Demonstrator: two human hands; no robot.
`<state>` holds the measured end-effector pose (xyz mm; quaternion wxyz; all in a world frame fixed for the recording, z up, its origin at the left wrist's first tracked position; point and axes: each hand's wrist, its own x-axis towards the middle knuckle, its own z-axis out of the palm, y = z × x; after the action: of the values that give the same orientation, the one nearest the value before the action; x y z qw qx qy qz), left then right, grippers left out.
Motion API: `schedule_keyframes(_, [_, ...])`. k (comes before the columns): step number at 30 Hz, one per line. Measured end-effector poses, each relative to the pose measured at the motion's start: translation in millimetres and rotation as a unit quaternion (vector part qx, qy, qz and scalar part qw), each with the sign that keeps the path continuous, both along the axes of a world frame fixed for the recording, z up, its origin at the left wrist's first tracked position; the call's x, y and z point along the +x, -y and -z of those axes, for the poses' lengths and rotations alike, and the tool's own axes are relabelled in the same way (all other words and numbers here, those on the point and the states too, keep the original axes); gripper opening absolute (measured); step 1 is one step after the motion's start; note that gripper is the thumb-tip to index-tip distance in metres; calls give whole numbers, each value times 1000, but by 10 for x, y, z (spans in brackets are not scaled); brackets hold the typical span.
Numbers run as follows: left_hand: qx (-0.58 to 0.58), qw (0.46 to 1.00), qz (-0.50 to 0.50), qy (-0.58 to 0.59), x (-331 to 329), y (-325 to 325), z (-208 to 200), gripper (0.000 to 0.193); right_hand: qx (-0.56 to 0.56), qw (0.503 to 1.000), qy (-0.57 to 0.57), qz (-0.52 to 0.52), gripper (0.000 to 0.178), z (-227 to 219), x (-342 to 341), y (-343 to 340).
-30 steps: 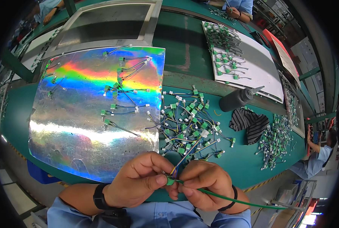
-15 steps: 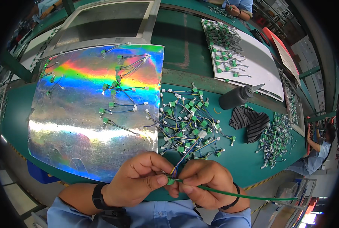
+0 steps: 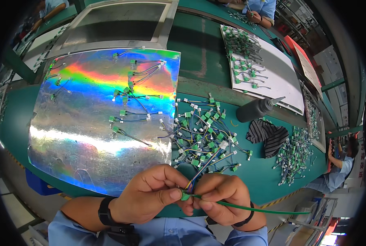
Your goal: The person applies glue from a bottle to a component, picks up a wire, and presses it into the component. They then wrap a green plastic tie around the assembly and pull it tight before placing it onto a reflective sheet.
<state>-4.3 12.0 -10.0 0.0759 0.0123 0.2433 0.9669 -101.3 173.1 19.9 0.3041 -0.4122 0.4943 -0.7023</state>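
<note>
Close to my body, my left hand (image 3: 152, 190) pinches a small green connector (image 3: 185, 196) between thumb and forefinger. Several thin coloured wires (image 3: 203, 170) run up from the connector to a white plug (image 3: 224, 144). My right hand (image 3: 226, 197) is closed with thumb and forefinger on a long, thin green strip (image 3: 265, 210). One end of the strip reaches the connector; the other extends far to the right. Whether its tip sits inside the connector is hidden by the fingers.
A heap of wired green connectors (image 3: 199, 135) lies beyond my hands, with another pile (image 3: 293, 158) to the right. A shiny holographic sheet (image 3: 80, 160) carries several more. Nearby are a black bottle (image 3: 252, 110), striped cloth (image 3: 269, 137) and white board (image 3: 279, 78). Other people sit farther off.
My grip on the connector and strip looks the same. The strip's free end has shifted slightly left, and the whole view has moved a little.
</note>
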Motion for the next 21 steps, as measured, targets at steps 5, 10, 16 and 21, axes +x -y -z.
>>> schedule_keyframes(5, [-18, 1000, -13, 0, -3, -15, -9, 16, -16, 997, -76, 14, 20, 36, -27, 33])
schedule_keyframes(10, [-52, 998, -35, 20, -2, -28, -43, 15, -11, 995, -96, 26, 19, 44, -22, 36])
schedule_keyframes(16, [-66, 996, -40, 42, -12, -31, -73, 15, 4, 978, -198, 61, 19, 48, -38, 16])
schedule_keyframes(21, [-94, 993, -50, 57, -19, -27, -90, 15, 9, 964, -258, 68, 22, 39, -66, 19])
